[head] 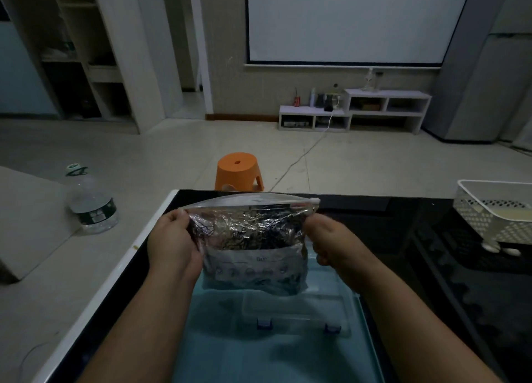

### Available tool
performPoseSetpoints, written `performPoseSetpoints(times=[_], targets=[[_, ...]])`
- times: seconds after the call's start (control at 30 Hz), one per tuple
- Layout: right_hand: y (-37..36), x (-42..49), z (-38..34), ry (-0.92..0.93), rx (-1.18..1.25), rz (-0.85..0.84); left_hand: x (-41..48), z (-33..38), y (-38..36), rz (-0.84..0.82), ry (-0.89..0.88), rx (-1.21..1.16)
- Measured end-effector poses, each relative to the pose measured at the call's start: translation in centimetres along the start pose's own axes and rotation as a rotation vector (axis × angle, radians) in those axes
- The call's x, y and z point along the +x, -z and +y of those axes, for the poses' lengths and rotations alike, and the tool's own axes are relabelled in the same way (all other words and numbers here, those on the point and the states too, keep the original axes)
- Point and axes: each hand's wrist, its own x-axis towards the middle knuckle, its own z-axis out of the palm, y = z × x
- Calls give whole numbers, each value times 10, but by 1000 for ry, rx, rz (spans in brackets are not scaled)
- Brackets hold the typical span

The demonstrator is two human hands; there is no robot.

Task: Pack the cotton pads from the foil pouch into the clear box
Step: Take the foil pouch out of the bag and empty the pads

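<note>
Left hand (pixel 172 243), right hand (pixel 328 243) pinch foil pouch (pixel 253 247) upper corners, held above clear box (pixel 296 310).

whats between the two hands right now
The foil pouch spans the gap: the left hand grips its upper left corner, the right hand its upper right. The head view shows it.

A glossy black table (pixel 403 238) with a white rim fills the lower half of the frame. A blue mat (pixel 259 356) lies on it at lower centre. A clear box (pixel 293 307) with 2 blue latches (pixel 264 322) rests on the mat. A white perforated basket (pixel 495 209) stands on the table at the right edge of the frame.
</note>
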Motion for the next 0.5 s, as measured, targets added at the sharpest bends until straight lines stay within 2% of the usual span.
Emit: performPoseSetpoints(times=[0.1,0.17,0.27,0.4,0.5], targets=[[-5,0,9,20,-281,-41,2,-7,1,-3,126,-62],[-8,-1,11,14,-275,-24,4,-11,2,-35,169,-69],[-9,2,13,49,-291,47,6,-15,4,-172,152,-31],[-10,3,14,76,-304,127,-1,-18,9,-424,145,246],[-10,2,14,75,-287,178,-3,-25,14,-539,162,374]])
